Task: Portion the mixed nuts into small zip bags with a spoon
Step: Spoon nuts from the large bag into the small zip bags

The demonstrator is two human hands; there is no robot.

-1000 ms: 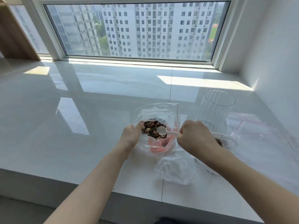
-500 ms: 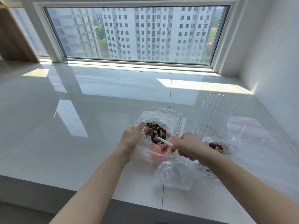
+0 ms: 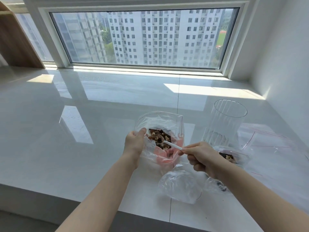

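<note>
A large clear bag (image 3: pixel 160 121) with pink print stands open on the white counter (image 3: pixel 83 131), with mixed nuts (image 3: pixel 159 138) inside. My left hand (image 3: pixel 134 144) grips the bag's near left rim. My right hand (image 3: pixel 199 156) pinches the handle of a white plastic spoon (image 3: pixel 170 144); its bowl is dug into the nuts. A small zip bag (image 3: pixel 231 156) holding some nuts lies just right of my right hand. Another small clear bag (image 3: pixel 179 186) lies crumpled near the counter's front edge.
A ribbed clear glass (image 3: pixel 224 124) stands upright behind my right hand. Flat zip bags with red seals (image 3: pixel 270 144) lie at the right, near the wall (image 3: pixel 284 64). A window (image 3: pixel 142 37) runs along the back. The counter's front edge (image 3: pixel 100 208) is close below my forearms.
My right hand drew back to the right and rose a little, with the spoon's bowl still in the nuts. My left hand kept its grip on the bag rim.
</note>
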